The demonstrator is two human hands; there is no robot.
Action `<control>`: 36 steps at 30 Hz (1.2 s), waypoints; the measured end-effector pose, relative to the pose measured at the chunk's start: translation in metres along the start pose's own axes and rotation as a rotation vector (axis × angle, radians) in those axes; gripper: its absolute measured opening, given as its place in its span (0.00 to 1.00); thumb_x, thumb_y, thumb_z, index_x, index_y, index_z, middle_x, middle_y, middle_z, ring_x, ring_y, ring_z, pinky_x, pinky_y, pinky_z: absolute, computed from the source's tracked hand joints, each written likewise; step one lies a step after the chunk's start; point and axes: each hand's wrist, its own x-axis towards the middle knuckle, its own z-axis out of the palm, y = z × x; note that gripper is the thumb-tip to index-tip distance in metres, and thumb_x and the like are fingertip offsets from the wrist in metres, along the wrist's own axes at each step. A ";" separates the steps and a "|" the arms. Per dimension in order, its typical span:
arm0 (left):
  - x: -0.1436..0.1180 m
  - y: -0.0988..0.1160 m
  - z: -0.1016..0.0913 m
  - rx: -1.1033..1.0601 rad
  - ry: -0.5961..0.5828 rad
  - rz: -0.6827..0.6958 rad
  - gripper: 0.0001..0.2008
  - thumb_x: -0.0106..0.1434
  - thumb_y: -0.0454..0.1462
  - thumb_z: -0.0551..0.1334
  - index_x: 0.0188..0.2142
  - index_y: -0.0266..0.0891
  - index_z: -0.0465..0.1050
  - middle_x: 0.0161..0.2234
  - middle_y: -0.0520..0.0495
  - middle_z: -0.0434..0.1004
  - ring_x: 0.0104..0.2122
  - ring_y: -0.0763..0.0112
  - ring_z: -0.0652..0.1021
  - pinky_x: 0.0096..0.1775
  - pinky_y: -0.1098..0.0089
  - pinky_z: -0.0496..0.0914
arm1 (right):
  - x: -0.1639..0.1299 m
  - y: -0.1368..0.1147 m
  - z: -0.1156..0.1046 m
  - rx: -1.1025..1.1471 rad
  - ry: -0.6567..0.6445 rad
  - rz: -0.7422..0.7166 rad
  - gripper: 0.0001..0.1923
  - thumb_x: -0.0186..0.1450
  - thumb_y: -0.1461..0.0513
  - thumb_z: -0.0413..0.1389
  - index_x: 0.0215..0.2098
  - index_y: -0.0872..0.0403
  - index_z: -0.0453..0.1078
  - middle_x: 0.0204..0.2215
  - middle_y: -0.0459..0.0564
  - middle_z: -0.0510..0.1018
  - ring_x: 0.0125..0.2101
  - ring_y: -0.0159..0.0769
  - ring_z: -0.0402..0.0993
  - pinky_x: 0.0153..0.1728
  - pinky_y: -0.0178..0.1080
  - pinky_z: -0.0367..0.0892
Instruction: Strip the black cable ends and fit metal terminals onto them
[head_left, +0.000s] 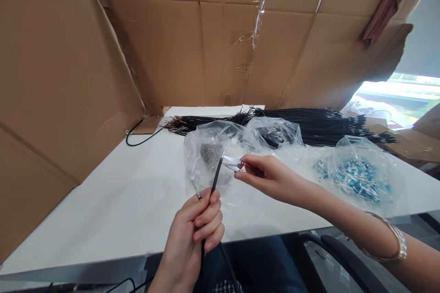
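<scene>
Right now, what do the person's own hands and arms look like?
The left hand and right hand are both ungloved. The left arm shows no sleeve or jewellery. The right forearm shows no sleeve either, but wears a shiny, pale metallic, ring-shaped bangle.

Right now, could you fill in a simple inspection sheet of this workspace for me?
Surface: white tabletop, partly covered.
Things in use: a black cable, its upper end near a pale tool; contact unclear.
Clutter: a clear bag with small dark grey pieces; at right, another plastic bag with blue and silvery pieces.
Hands: left hand closed around the cable; right hand pinching the tool.
Cables: bundled black cables along the back; one loose loop at the back left.
Surroundings: cardboard walls at the back and left; reddish-brown cloth upper right.
</scene>
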 end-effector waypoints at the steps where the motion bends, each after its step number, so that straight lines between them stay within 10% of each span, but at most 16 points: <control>1: 0.000 0.000 0.000 -0.015 0.003 -0.007 0.10 0.59 0.26 0.58 0.21 0.30 0.72 0.14 0.61 0.49 0.12 0.86 0.45 0.11 0.82 0.59 | 0.000 -0.001 0.000 -0.005 0.006 -0.003 0.18 0.68 0.53 0.54 0.25 0.52 0.57 0.20 0.38 0.55 0.22 0.28 0.52 0.23 0.36 0.50; 36: 0.023 -0.008 -0.004 -0.160 0.218 -0.084 0.15 0.70 0.26 0.47 0.29 0.30 0.65 0.17 0.62 0.49 0.10 0.89 0.57 0.15 0.84 0.56 | 0.040 0.048 0.031 0.114 -0.161 0.390 0.19 0.61 0.53 0.56 0.18 0.55 0.63 0.13 0.39 0.56 0.16 0.26 0.50 0.18 0.35 0.46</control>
